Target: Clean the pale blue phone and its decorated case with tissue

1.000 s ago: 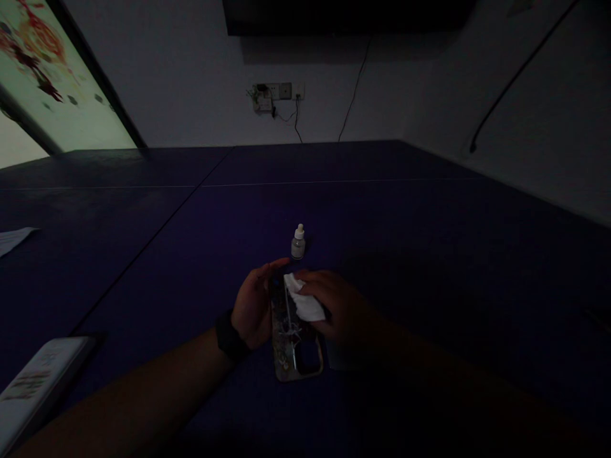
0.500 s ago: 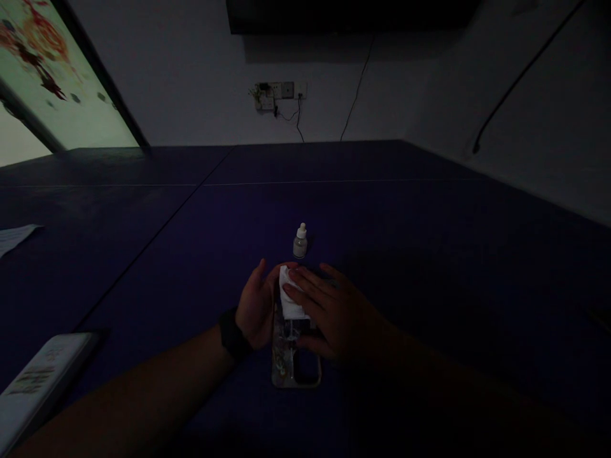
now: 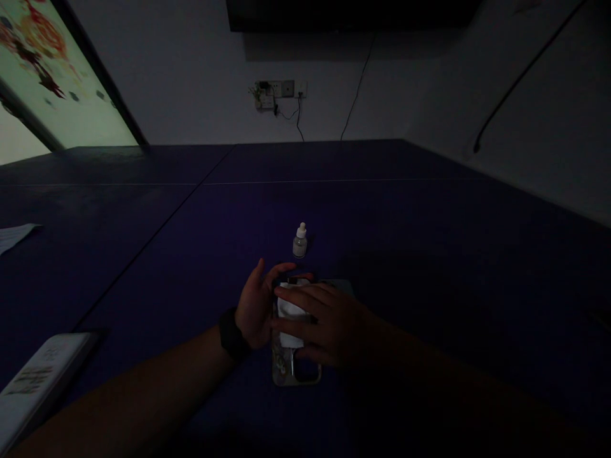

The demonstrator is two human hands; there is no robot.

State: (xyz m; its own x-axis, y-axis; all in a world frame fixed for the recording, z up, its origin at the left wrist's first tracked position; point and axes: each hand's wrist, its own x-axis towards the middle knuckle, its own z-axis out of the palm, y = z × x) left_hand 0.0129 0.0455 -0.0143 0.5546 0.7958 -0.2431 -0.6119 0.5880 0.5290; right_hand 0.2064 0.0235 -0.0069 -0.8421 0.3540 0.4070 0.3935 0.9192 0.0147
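Note:
A patterned phone case (image 3: 280, 362) with a large camera cut-out at its near end lies on the dark blue table. My right hand (image 3: 324, 318) presses a folded white tissue (image 3: 291, 312) onto the case, its fingers laid across the tissue. At the case's left side is my left hand (image 3: 255, 308), thumb raised and fingers spread, reaching round the far edge. Some of its fingertips are hidden behind the case. Just beyond the hands stands a small dropper bottle (image 3: 300, 243) with a white top, upright and untouched.
A white box (image 3: 42, 375) with print on it lies at the lower left. Farther back at the left edge is a sheet of paper (image 3: 16, 237). Sockets with cables (image 3: 281, 92) are on the wall behind the table (image 3: 248, 210). The room is dim.
My right hand has slid the tissue along the case toward me, uncovering the case's far end. My left hand and the bottle have hardly moved.

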